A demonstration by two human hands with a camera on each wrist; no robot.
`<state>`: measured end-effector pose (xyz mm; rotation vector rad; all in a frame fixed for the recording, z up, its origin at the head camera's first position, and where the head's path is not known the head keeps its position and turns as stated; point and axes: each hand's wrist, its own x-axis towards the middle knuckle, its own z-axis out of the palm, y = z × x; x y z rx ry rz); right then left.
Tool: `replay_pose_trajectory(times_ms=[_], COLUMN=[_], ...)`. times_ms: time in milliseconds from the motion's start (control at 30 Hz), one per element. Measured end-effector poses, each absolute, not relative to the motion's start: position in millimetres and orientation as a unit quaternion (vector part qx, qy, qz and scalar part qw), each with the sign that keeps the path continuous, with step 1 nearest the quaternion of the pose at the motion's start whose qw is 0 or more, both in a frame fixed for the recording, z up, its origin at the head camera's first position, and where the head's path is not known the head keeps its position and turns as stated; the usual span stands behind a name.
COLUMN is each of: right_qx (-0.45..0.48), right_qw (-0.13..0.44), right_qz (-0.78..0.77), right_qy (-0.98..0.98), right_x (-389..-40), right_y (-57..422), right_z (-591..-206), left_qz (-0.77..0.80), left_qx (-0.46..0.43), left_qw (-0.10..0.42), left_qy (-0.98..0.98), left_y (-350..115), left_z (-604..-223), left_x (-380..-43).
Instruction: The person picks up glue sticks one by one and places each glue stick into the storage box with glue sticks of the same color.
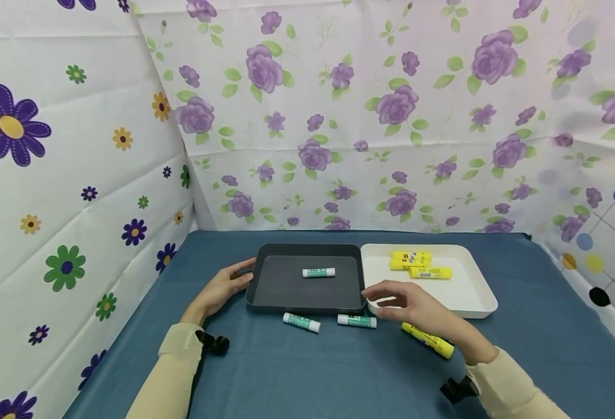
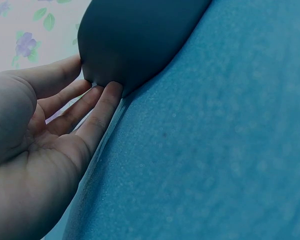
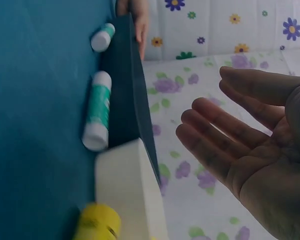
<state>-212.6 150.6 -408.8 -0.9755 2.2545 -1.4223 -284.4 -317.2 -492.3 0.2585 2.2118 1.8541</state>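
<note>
My left hand (image 1: 227, 286) touches the left end of a dark grey tray (image 1: 270, 307), its thumb and fingertips against the tray's outer wall in the left wrist view. Held over the near edge where the dark tray meets a white tray (image 1: 475, 299), my right hand (image 1: 409, 302) has nothing between its spread fingers. One white-and-green glue stick (image 1: 319, 272) lies inside the dark tray. Before it on the cloth lie a tilted green-labelled glue stick (image 1: 301, 322) and another green-labelled glue stick (image 1: 356, 321). A yellow glue stick (image 1: 429, 341) lies below my right hand.
Yellow glue sticks (image 1: 430, 273) lie in the far part of the white tray. A blue cloth (image 1: 307, 378) covers the table, and flowered sheets (image 1: 312, 116) hang behind it and at both sides. The two trays stand side by side.
</note>
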Motion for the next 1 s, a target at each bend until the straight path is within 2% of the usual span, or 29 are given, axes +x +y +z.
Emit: replay_pose_trajectory(times_ms=[133,600,1000], right_qx=[-0.335,-0.325,-0.323], right_qw=[0.175,0.207,0.173], right_qz=[-0.509,-0.521,-0.521], right_qy=[0.773,0.762,0.771], right_x=[-206.9,-195.2,-197.2], right_y=[138.0,92.2,62.8], right_z=[-414.8,-429.8,-449.7], left_qz=[0.634,0.632,0.632], left_qx=[0.09,0.085,0.085], left_qw=[0.121,0.123,0.125], left_qy=[0.758,0.761,0.76], left_y=[-318.8,-317.9,-315.9], left_z=[-492.9,-490.8,-489.7], left_x=[-285.0,-284.1,-282.7])
